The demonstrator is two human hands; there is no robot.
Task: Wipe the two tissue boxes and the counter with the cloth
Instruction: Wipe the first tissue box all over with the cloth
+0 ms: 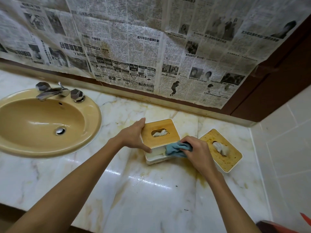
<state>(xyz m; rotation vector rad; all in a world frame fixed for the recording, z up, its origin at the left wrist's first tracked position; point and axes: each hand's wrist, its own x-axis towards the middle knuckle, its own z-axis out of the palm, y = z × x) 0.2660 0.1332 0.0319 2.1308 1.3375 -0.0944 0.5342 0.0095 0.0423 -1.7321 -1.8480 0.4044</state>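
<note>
Nearest to me lies the front stretch of the glossy white marble counter with yellow veins, and both my bare forearms reach out across it. At the bottom right corner a red thing pokes into view; I cannot tell what it is. A brownish-yellow stain runs over the marble just under my right wrist.

My right hand has its fingers curled round a bunched blue cloth and presses it against the near right part of the left tissue box, a white rectangular box with a pale wooden lid and an oval slot from which a crumpled white tissue sticks out. The box's white near part shows below the lid's near edge, and the cloth sits there.

My left hand is spread wide along that box's left side. The straight fingers lie against the lid's far left corner and the thumb reaches to the near left corner.

Just beside my right hand, on its far side, stands the right tissue box, of the same kind and turned at an angle. Its wooden lid is blotched with brown marks, and a tissue stands up from its slot. It is close to the pale tiled side wall.

Well to the left, a tan oval sink is set into the counter, with a chrome tap at its back rim. Farthest off, stained newspaper sheets cover the wall behind the counter.
</note>
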